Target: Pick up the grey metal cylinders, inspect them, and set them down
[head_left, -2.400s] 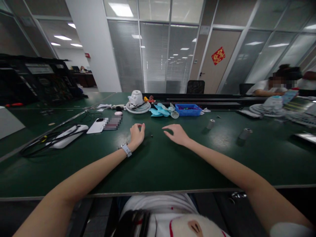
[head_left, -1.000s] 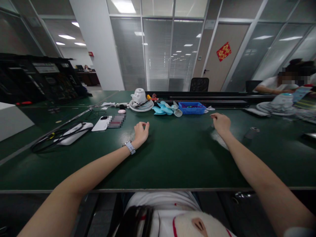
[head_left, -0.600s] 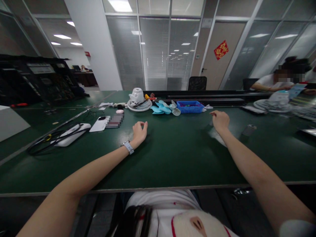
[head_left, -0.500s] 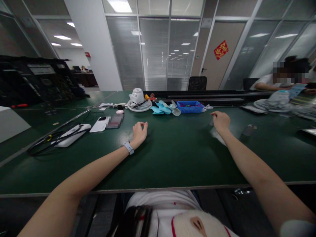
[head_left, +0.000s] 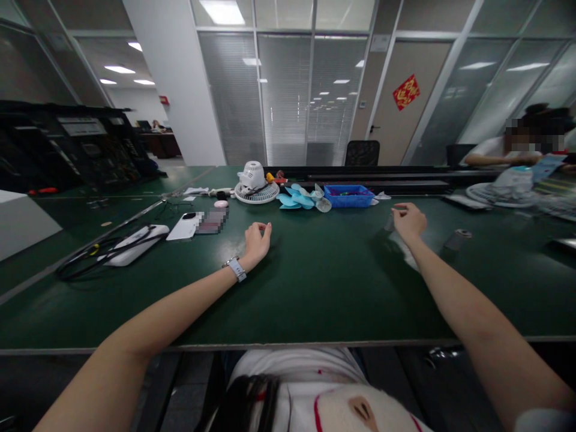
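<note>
My left hand (head_left: 258,241), with a watch (head_left: 236,269) on its wrist, rests on the green table. Its fingers are loosely curled and a little apart, and nothing shows in them. My right hand (head_left: 410,222) hovers low over the table further right, fingers bent together in a pinch. Whatever it may hold is hidden. Just beside its fingertips stands a small grey, see-through-looking piece (head_left: 389,223). A crumpled, pale plastic-like scrap (head_left: 407,251) lies under the hand and wrist. To the right of that wrist is a small grey cylinder (head_left: 458,239).
Along the back sit a white fan (head_left: 252,180), light-blue fan blades (head_left: 296,197) and a blue basket (head_left: 348,196). A phone (head_left: 183,226) and a white device with black cable (head_left: 135,246) lie left. Another person (head_left: 499,150) sits at the far right near fan parts.
The whole view has shifted slightly. My right hand has moved a little to the right, with its fingers still bent together. My left hand stays where it was.
</note>
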### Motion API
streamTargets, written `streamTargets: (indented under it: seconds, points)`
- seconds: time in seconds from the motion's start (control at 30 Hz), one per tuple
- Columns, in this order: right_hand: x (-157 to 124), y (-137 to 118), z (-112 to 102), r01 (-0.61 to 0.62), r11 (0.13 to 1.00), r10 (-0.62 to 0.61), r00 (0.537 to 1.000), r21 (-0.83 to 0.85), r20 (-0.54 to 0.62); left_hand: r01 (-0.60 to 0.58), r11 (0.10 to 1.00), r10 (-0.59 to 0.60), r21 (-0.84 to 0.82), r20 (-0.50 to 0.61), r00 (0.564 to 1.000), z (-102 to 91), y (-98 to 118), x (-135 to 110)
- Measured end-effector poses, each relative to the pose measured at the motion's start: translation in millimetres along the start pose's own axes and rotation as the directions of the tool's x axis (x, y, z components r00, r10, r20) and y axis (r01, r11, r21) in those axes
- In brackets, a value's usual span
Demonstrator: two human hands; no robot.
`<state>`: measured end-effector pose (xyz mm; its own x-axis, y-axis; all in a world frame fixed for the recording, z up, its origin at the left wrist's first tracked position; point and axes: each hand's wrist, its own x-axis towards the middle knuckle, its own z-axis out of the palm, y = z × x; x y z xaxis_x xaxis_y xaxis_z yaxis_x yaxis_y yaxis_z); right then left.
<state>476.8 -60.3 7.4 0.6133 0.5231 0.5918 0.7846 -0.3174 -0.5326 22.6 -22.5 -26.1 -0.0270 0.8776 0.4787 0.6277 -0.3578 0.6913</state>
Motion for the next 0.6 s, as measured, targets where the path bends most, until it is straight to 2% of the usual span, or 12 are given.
streamTargets:
  seconds: [0.17, 0.3, 0.37, 0.47, 0.6]
  points:
    - [-7.3, -0.4, -2.1, 0.028, 0.999, -0.027, 0.999, -0.034, 0.022, -0.013, 1.0, 0.014, -0.016, 0.005, 1.0, 0.5, -2.2, 0.7]
    - [-19.4, 0.5, 10.4, 0.021, 0.999, -0.021, 1.0, 0.028, -0.009, -0.016, 1.0, 0.016, -0.021, 0.003, 1.0, 1.9, -3.4, 2.1]
    - [-24.2, 0.4, 20.3, -0.08, 0.994, 0.078, 0.997, 0.074, 0.019, -0.013, 1.0, 0.013, -0.018, -0.002, 1.0, 2.7, -3.5, 2.7]
    - [-27.1, -0.8, 31.2, -0.272, 0.958, 0.262, 0.959, 0.088, 0.107, -0.002, 1.0, 0.002, -0.018, -0.009, 1.0, 3.5, -3.5, 3.2]
    - [-26.1, -1.6, 32.2, -0.322, 0.943, 0.307, 0.939, 0.087, 0.153, 0.011, 0.999, -0.011, -0.042, -0.014, 1.0, 4.1, -4.6, 3.3]
